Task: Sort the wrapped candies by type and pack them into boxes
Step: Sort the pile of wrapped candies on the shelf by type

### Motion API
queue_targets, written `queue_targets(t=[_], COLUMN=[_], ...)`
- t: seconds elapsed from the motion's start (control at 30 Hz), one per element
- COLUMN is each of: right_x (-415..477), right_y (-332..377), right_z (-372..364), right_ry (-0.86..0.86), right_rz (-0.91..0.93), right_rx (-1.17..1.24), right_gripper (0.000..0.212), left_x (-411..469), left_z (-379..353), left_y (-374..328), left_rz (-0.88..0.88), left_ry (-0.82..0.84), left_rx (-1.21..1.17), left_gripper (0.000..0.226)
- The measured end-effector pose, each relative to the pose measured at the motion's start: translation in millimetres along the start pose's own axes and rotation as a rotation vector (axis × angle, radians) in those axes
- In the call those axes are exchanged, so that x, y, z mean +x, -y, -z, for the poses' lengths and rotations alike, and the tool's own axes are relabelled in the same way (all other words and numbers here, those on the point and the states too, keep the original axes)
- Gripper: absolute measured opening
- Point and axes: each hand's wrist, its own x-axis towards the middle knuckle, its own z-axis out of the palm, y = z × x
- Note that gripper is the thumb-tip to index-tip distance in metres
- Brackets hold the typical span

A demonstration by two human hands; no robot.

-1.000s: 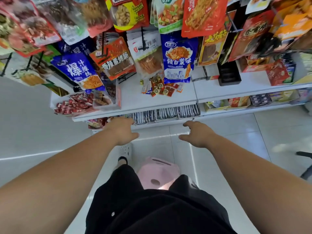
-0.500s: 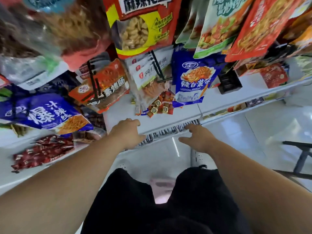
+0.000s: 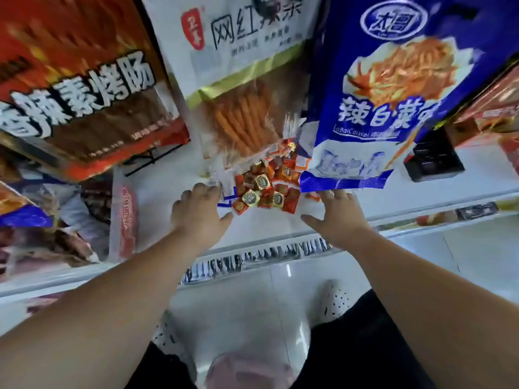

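Observation:
A heap of small wrapped candies (image 3: pixel 265 189), red-orange and gold cubes with a few white-blue wrappers at its left, lies on the white shelf (image 3: pixel 174 192). My left hand (image 3: pixel 199 211) reaches over the shelf just left of the heap, fingers spread near the white-blue wrappers, holding nothing. My right hand (image 3: pixel 334 214) is at the heap's right, fingers apart and empty, its fingertips under the lower edge of a hanging blue snack bag (image 3: pixel 390 102). The back of the heap is hidden by hanging bags.
Hanging snack bags crowd the space above the shelf: a red-brown one (image 3: pixel 84 88) at left, a white one with orange sticks (image 3: pixel 238 80) in the middle. A clear box (image 3: pixel 123 217) stands left on the shelf, a black holder (image 3: pixel 432 161) right. Price tags line the shelf edge (image 3: pixel 252 254).
My head and both hands have moved forward toward the shelf. The hands have gone from the shelf's front edge to either side of the candy heap.

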Motion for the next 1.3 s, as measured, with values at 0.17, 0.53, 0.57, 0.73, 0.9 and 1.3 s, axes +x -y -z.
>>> queue_targets(t=[0.17, 0.53, 0.57, 0.73, 0.9, 1.3], right_x=[16, 21, 17, 11, 12, 17], right_y=[-15, -25, -26, -33, -27, -35], right_z=[-38, -81, -83, -90, -94, -78], right_ry=[-0.150, -0.287, -0.283, -0.296, -0.333, -0.261], right_rz=[0.089, 0.163, 0.166, 0.183, 0.173, 0.376], right_rx=[-0.064, -0.052, -0.051, -0.024, -0.004, 0.058], right_gripper=[0.092, 0.094, 0.094, 0.095, 0.094, 0.096], left_x=[16, 15, 14, 13, 26, 29], left_z=[-56, -81, -80, -74, -85, -93], left_y=[13, 16, 14, 3, 4, -8], left_rz=[-0.061, -0.128, -0.119, -0.087, -0.084, -0.040], left_ry=[-0.208, -0.256, -0.244, -0.235, -0.393, -0.518], left_rx=[-0.022, -0.118, -0.135, -0.184, -0.086, -0.192], left_gripper=[0.079, 0.084, 0.083, 0.083, 0.072, 0.060])
